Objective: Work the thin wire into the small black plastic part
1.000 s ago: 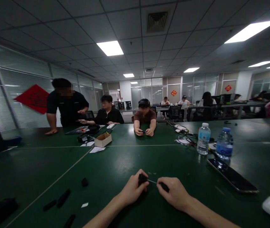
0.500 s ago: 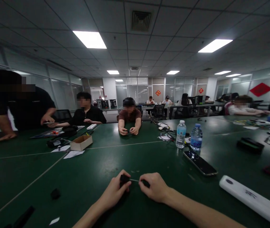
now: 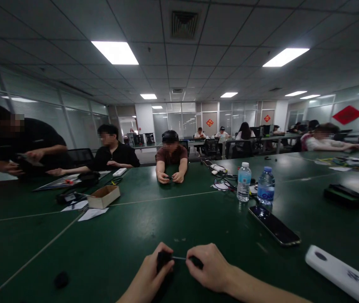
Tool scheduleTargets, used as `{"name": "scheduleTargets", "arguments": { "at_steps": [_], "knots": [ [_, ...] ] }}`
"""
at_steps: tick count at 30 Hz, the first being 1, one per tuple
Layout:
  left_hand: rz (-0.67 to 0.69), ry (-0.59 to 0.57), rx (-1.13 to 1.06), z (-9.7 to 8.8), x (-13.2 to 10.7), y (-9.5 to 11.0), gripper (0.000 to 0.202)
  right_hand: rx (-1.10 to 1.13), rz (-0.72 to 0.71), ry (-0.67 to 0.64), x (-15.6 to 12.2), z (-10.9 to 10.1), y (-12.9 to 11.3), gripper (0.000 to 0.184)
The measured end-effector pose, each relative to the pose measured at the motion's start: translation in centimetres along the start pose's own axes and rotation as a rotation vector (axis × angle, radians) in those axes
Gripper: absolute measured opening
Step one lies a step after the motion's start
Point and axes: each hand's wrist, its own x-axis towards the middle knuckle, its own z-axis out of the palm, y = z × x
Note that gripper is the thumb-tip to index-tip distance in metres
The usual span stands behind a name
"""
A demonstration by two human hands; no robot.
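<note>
Low in the head view, my left hand (image 3: 150, 275) is closed around a small black part (image 3: 163, 257) on the green table (image 3: 167, 219). My right hand (image 3: 209, 269) pinches the black handle of a thin tool (image 3: 195, 261). Its slim metal shaft (image 3: 179, 258) bridges the gap between my hands and meets the black part. Both hands rest near the table's front edge.
A phone (image 3: 274, 225) lies to the right, with two water bottles (image 3: 243, 182) behind it and a white device (image 3: 343, 273) at the far right. A small black piece (image 3: 61, 280) lies left. A cardboard box (image 3: 104, 196) and papers sit further back. Several people sit across the table.
The camera has swung to the right and then dipped slightly, so my hands sit lower in the frame. My hands keep the same grip on the black part and the tool.
</note>
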Motion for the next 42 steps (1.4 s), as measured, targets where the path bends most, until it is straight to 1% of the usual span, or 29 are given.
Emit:
{"name": "scheduleTargets", "arguments": {
  "at_steps": [5,13,17,22,27,35,42],
  "knots": [
    [-0.035,-0.012,-0.023,-0.1,0.1,0.4,0.024,0.058,0.008,-0.023,0.1,-0.2,0.1,0.021],
    [-0.043,0.001,-0.026,-0.5,0.5,0.2,0.022,0.011,0.06,-0.021,0.4,0.1,0.0,0.021],
    [-0.036,0.019,0.0,-0.9,0.7,0.3,0.021,0.005,0.101,-0.049,0.5,-0.1,-0.3,0.022],
    [-0.024,0.007,-0.027,-1.0,1.5,0.2,0.021,0.031,0.134,-0.044,0.7,0.2,-0.2,0.021],
    [-0.022,-0.011,-0.069,-0.9,2.4,-0.4,0.023,0.07,0.164,-0.042,0.8,0.4,0.0,0.022],
    [-0.048,-0.016,-0.103,-1.2,2.6,-1.3,0.026,0.048,0.168,-0.063,1.0,0.7,0.3,0.021],
    [-0.047,-0.015,-0.102,-1.1,2.3,-1.7,0.026,-0.005,0.136,-0.063,0.6,1.1,0.3,0.021]
  ]
}}
